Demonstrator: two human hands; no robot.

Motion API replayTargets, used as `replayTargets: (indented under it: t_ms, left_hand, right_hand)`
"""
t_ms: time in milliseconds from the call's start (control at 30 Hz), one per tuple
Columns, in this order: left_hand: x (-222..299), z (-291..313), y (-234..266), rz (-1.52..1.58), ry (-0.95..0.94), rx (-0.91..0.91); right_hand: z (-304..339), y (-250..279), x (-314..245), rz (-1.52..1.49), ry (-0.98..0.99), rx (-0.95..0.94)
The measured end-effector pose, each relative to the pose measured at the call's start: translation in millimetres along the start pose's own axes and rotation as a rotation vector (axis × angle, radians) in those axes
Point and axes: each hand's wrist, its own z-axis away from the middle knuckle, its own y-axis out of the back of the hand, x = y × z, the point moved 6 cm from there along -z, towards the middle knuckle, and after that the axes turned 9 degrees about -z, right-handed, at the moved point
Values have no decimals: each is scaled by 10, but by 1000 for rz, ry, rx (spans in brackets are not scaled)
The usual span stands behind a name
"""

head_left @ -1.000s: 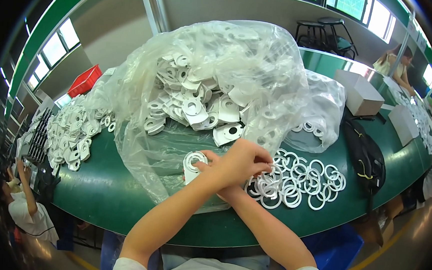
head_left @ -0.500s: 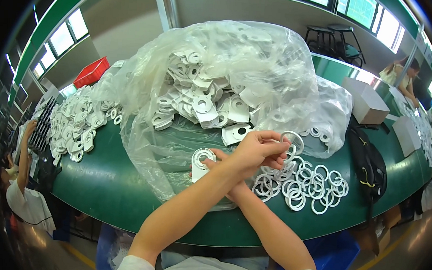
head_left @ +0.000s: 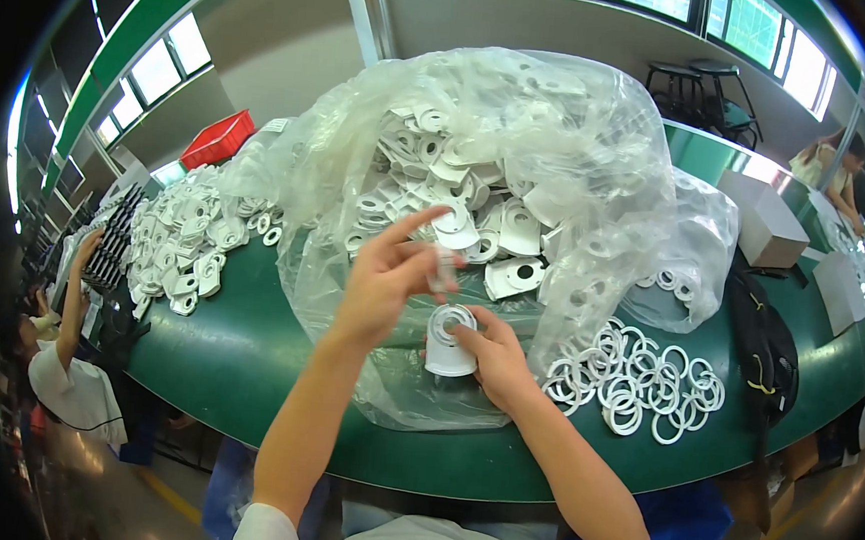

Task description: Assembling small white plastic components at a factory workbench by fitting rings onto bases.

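Large clear bag of white plates behind two busy hands

The large clear bag [head_left: 600, 171] fills the top centre of the frame, heaped with white plates [head_left: 456, 225] with round holes, some showing uncovered near the frame's middle. A smaller clear bag [head_left: 706, 229] right of centre has pale rings in its lower part. Just below the frame's middle, the right hand [head_left: 499, 353] grips one white holder [head_left: 449, 362] between thumb and fingers, its circular end up. Close above it, the left hand [head_left: 387, 277] is partly open, index finger stretched out, with a blurred white ring [head_left: 446, 263] at its fingers. Loose white rings [head_left: 634, 395] lie right of the right hand on the green table [head_left: 226, 356]; a pile of white parts [head_left: 189, 238] sits at left. The red bin [head_left: 216, 141], upper left, and the white box [head_left: 757, 217], upper right, hide their contents
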Motion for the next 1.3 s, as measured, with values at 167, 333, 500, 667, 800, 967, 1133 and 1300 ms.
replayTargets:
  t_ms: [167, 333, 500, 667, 800, 967, 1133, 1300]
  left_hand:
    - [-307, 281, 559, -25, 174, 261]
    - [-306, 389, 568, -417, 122, 253]
    - [-452, 412, 520, -249, 260, 217]
    - [-552, 449, 466, -147, 279, 277]
    - [-569, 474, 335, -166, 201, 314]
    - [-484, 483, 251, -402, 66, 303]
    - [-520, 518, 155, -457, 43, 286]
    - [-528, 512, 135, -550, -16, 284]
  right_hand:
    - [36, -28, -65, 6, -59, 26]
    - [38, -49, -48, -15, -101, 31]
    - [70, -86, -76, -1, -128, 29]
    - [86, -81, -63, 37, -126, -13]
    - [105, -131, -74, 33, -145, -59]
    - [119, -105, -72, 63, -142, -48]
    - [111, -30, -34, 134, -166, -26]
    - [104, -11, -32, 100, -124, -21]
